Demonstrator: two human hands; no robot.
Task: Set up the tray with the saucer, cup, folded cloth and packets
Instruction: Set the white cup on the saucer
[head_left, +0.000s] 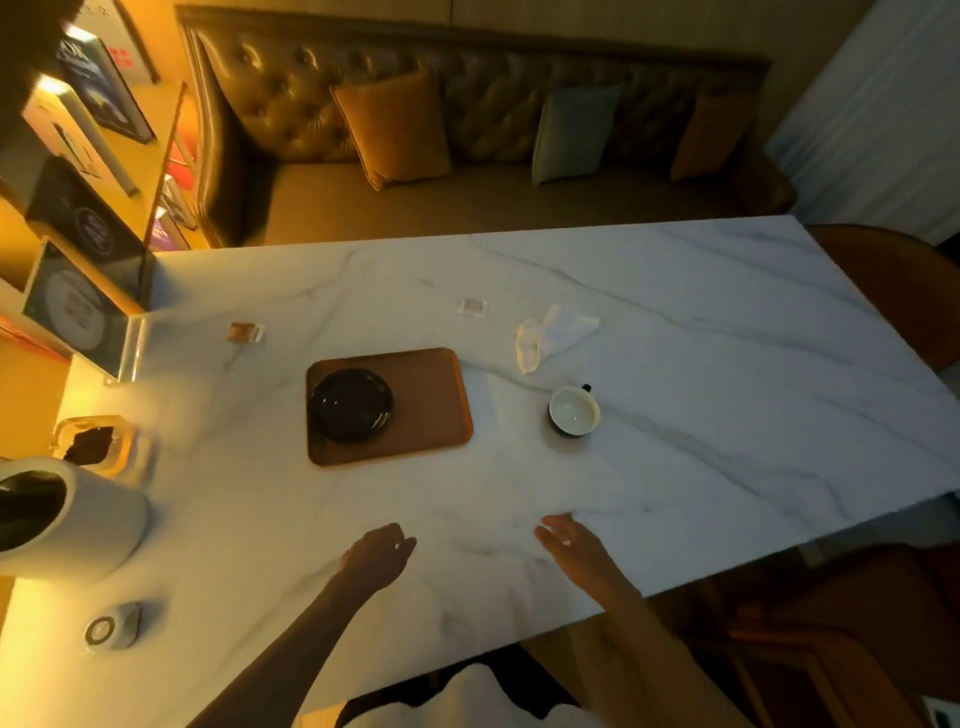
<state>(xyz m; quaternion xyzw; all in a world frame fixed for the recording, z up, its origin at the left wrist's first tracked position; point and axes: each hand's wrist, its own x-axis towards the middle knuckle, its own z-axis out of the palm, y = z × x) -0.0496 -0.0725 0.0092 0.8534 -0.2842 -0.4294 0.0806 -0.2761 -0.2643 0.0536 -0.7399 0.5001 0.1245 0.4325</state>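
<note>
On the marble desk (675, 415) a brown tray (431, 400) carries a dark saucer (352, 405) on its left half. The cup (573, 410) stands to the tray's right, a crumpled white cloth (553, 332) beyond it, and two packets (474, 306) (245, 332) lie apart farther back. Left hand (376, 556) and right hand (574, 545) hover near the desk's front edge, each grip loosely spread and empty

We see our two bare arms, with no sleeves on them as far as the picture shows. Our left hand (378, 552) and right hand (570, 541) wear no gloves, and we can spot no rings or watch. Something white and dark shows below, too blurry to tell.
</note>
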